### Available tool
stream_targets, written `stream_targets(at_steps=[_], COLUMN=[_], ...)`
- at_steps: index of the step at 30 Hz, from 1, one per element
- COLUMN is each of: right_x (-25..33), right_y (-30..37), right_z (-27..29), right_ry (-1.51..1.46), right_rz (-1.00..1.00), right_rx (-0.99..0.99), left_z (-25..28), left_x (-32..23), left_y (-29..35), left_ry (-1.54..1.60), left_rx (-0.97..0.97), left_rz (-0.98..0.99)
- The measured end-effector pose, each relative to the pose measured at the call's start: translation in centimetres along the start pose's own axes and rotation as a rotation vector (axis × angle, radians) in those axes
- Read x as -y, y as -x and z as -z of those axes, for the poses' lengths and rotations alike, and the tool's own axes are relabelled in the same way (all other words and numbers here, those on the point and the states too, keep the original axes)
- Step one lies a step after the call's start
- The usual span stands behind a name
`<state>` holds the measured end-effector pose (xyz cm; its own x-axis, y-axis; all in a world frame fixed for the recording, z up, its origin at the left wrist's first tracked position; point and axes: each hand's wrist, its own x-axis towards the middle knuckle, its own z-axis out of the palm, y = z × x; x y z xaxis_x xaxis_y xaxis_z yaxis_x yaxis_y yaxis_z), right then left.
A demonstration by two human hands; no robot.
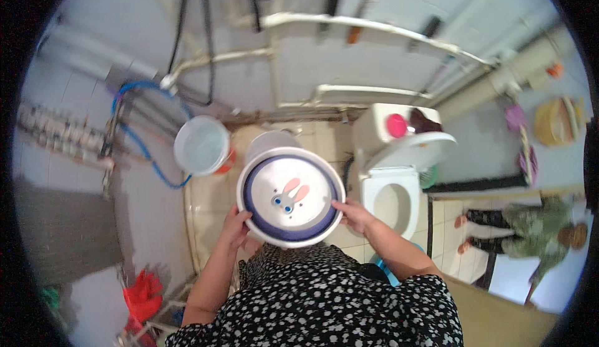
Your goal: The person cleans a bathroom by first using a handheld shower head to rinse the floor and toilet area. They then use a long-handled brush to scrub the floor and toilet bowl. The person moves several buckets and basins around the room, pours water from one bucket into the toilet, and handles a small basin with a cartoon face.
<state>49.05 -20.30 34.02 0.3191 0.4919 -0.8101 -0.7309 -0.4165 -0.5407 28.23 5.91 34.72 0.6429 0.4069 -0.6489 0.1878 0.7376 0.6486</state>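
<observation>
Between my two hands I hold a round white basin (pixel 262 188) with a dark blue band inside and a rabbit picture on its bottom. My left hand (pixel 235 227) grips its lower left rim, thumb over the edge. On the right side of the rim my right hand (pixel 354 215) is closed the same way; the fingers under the basin are partly hidden. The basin hangs in front of my body, and nothing shows inside it. Just beyond it, a pale bucket (pixel 269 141) is partly covered by the basin.
A white bucket (pixel 203 145) stands at the left beside a blue hose (pixel 145 146). To the right is a toilet (pixel 392 197) with its lid up, a pink round object (pixel 396 125) on its tank. Red gloves (pixel 143 294) hang at lower left. Another person (pixel 540 228) stands at far right.
</observation>
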Motion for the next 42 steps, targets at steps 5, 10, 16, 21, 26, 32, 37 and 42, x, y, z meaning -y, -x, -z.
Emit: stream_targets(at_steps=[5,10,16,21,26,32,37,42], right_x=[-1.2,-2.3,-5.4,-7.6,-10.2,-12.9,-16.4,-19.7], right_y=[5.4,8.5,11.9,14.4,15.4,17.4,21.4,26.4], right_z=[0.6,1.6,-1.8,-3.1,-3.1,1.5,7.5,13.5], right_ry=[-0.172,-0.219,-0.292,-0.341,-0.386,-0.417,-0.536,-0.656], right_rz=[0.129,0.240,0.561,0.439,0.478,0.467,0.427,0.450], right_rx=[-0.161,-0.217,-0.448,-0.505,-0.568,-0.571,-0.610,-0.708], left_z=[-4.2,-7.3,-8.5,-7.4,-9.0,-13.2,-20.0,-25.7], left_x=[-1.0,-2.6,-5.0,-4.3,-4.5,-0.4,4.3,10.8], left_y=[-2.1,-1.9,0.1,-1.0,-0.2,1.5,3.5,3.3], left_ry=[-0.257,-0.505,-0.633,-0.718,-0.864,-0.943,-0.997,-1.140], left_rx=[0.191,0.290,0.465,0.582,0.608,0.558,0.699,0.807], left_rz=[0.058,0.034,0.094,0.127,0.159,0.177,0.262,0.339])
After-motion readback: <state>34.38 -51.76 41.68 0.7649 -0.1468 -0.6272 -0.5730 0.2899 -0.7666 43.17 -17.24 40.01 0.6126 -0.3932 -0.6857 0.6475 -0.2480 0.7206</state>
